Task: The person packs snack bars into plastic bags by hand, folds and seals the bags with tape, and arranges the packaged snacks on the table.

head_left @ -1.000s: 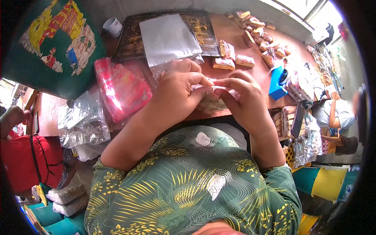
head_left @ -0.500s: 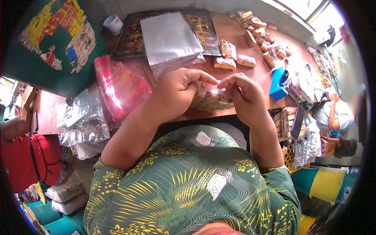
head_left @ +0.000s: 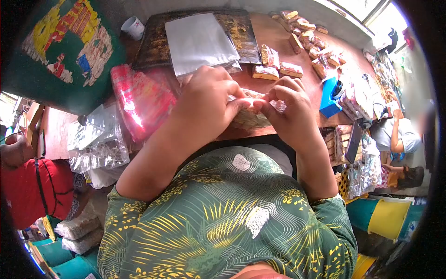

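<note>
A clear plastic bag (head_left: 251, 122) with pale food pieces inside lies at the table's near edge, partly hidden behind my hands. My left hand (head_left: 209, 100) is closed, its thumb and forefinger pinching the top edge of this bag. Close beside it, my right hand (head_left: 289, 108) pinches the same edge, thumb against curled fingers. The fingertips of both hands nearly meet. Just beyond them, several wrapped bread slices (head_left: 265, 73) rest on the table.
Flat clear bags (head_left: 202, 42) lie on a dark baking tray (head_left: 248, 35). Left of my hands is a pink printed plastic pack (head_left: 141, 102). A blue tape dispenser (head_left: 329, 97) stands to the right, with more wrapped slices (head_left: 320, 67) behind. Another person (head_left: 397, 135) sits at far right.
Both hands have turned, and their thumbs now point toward each other, pinching the bag's edge. My left hand has risen slightly and shifted right, covering more of the flat bags.
</note>
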Tool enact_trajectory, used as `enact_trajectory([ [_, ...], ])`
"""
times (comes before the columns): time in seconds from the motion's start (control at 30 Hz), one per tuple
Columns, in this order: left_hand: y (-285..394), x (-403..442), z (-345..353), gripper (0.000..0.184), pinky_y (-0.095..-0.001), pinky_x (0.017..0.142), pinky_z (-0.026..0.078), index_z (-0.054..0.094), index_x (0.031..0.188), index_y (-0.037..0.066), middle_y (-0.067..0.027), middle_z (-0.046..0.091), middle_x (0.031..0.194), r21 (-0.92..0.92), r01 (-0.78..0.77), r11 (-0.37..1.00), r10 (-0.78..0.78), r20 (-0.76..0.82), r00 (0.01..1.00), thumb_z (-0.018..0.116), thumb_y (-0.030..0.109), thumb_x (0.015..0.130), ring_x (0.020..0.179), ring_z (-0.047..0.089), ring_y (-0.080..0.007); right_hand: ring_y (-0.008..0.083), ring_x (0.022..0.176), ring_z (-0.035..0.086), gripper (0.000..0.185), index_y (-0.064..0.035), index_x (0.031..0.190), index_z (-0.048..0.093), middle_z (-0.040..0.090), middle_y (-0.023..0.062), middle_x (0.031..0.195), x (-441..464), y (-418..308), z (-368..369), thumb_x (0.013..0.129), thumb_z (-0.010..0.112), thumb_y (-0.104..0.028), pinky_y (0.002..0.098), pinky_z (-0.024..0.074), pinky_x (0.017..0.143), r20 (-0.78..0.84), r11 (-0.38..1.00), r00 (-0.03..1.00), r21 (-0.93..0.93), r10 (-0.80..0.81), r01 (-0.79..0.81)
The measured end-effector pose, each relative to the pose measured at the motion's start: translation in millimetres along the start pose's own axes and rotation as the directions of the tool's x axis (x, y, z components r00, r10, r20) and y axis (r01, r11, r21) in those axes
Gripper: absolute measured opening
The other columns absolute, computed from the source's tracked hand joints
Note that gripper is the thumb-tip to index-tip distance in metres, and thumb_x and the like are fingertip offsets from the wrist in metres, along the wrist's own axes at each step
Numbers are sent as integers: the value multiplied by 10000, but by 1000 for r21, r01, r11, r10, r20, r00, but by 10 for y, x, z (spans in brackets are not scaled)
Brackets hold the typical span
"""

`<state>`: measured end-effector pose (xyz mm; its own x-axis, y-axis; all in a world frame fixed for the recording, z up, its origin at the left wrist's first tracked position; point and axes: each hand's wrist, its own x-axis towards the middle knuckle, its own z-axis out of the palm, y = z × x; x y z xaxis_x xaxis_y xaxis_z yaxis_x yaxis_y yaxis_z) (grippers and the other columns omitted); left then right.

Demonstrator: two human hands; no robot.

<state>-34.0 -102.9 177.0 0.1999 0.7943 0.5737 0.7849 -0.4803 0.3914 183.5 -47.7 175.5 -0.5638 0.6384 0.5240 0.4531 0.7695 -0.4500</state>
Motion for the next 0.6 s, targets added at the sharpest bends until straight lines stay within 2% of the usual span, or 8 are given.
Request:
enact_trajectory([
  [0.2,-17,64,53,211,-316,801,490,560,832,35,-76,540,896,-212,275,938,-247,148,958,732,123,917,825,560,-182,149,830,530,202,-33,857,527,516,58,892,-135,215,415,944,702,-85,314,463,724,73,671,902,644,425,-368],
  [0.23,-28,46,119,190,-304,803,489,565,853,42,-62,551,930,-440,369,819,-322,181,929,720,121,932,850,562,-159,127,819,525,186,-39,874,517,505,40,894,-172,256,420,950,686,-61,302,461,710,102,567,874,725,475,-392],
  [0.3,-86,-10,256,148,-279,807,487,577,897,56,-33,572,997,-777,478,411,-412,309,857,695,116,962,899,566,-112,95,803,511,168,-58,968,494,476,17,912,-257,386,340,949,651,0,270,467,713,67,606,913,728,403,-320],
  [0.37,-244,-41,244,101,-277,835,504,620,1029,46,-30,637,1033,-789,504,351,-343,392,854,682,110,982,936,595,-102,103,827,519,172,-62,1008,502,489,25,937,-355,384,224,944,644,11,279,479,750,15,579,913,769,408,-271],
  [0.4,-273,-64,201,117,-285,847,510,629,1055,36,-45,656,1037,-780,544,309,-343,442,829,685,104,978,943,611,-113,114,870,529,192,-61,1081,519,515,36,993,-439,543,173,945,624,25,293,486,807,-292,876,931,478,221,-58],
  [0.47,-217,-75,183,160,-303,888,520,642,1096,12,-85,696,1050,-798,573,189,-332,497,802,693,99,972,972,645,-143,144,944,554,237,-53,1171,541,555,63,1075,-675,1034,-115,953,592,24,299,488,861,-500,940,818,312,283,-135],
  [0.57,-188,-96,183,187,-327,931,527,650,1111,-5,-124,720,1086,-819,566,93,-308,516,799,702,105,970,1011,671,-172,161,1036,572,373,-39,1357,488,596,55,1078,-933,1732,-517,1007,606,-86,320,462,980,-737,794,322,474,594,-380],
  [0.6,-173,-96,187,190,-334,940,528,651,1109,-9,-132,721,1096,-830,554,68,-300,512,805,704,109,970,1020,675,-179,172,1066,574,416,-30,1394,461,604,72,1118,-1086,2030,-596,1011,607,-100,327,460,994,-708,759,315,482,632,-439],
])
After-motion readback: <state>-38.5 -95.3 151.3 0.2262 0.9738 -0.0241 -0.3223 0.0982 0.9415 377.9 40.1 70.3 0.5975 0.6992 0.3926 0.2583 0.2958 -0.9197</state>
